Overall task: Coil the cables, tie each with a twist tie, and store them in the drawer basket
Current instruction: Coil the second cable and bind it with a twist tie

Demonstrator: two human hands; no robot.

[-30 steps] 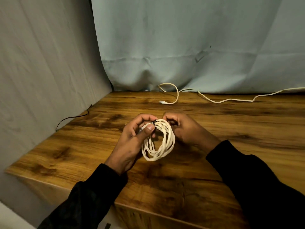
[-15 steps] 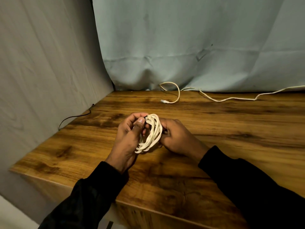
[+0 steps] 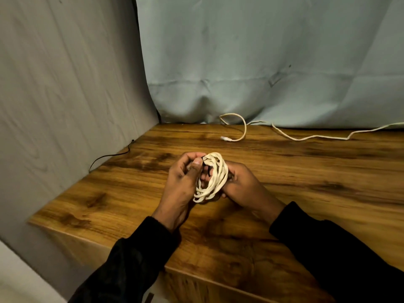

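A coiled cream cable [image 3: 215, 176] stands on edge between my two hands above the wooden table [image 3: 306, 171]. At the coil's top left a small black twist tie [image 3: 204, 159] wraps the strands. My left hand [image 3: 183, 182] pinches that tie with thumb and fingertips. From the right, my right hand [image 3: 240, 184] holds the coil, its fingers curled round the strands and partly hidden behind them. No drawer basket is in view.
A second cream cable [image 3: 306, 137] lies loose along the table's back edge, its plug end [image 3: 226, 138] curling toward the middle. A thin black wire [image 3: 109, 155] hangs at the left edge. Cloth backdrops close off the left and the back.
The coil has turned from lying open and flat to standing on edge between my hands. My right hand has moved in closer behind it, and both hands have shifted slightly left.
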